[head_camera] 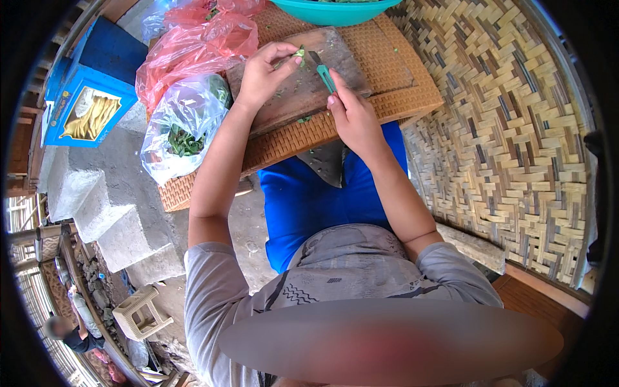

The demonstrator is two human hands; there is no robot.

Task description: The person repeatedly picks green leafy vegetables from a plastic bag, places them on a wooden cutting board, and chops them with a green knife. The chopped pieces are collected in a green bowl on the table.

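Observation:
Between the thumb and fingertips of my left hand (269,67) is a small piece of green vegetable (300,52). My right hand (352,107) grips the green handle of a small knife (326,77), its dark blade pointing up and left, close to the vegetable piece but apart from it. Both hands are above a worn wooden cutting board (329,46), on which small green scraps are scattered. The board lies on a brown woven-pattern table (290,145). Beside my left forearm sits a clear plastic bag (186,116) with green leaves (184,143) inside.
A red plastic bag (203,48) and a turquoise basin (333,10) are at the table's far side. Left stand a blue box (92,92) and concrete steps (116,217). A plastic stool (140,314) is lower left, near another person (82,338). A woven bamboo wall (498,135) rises at right.

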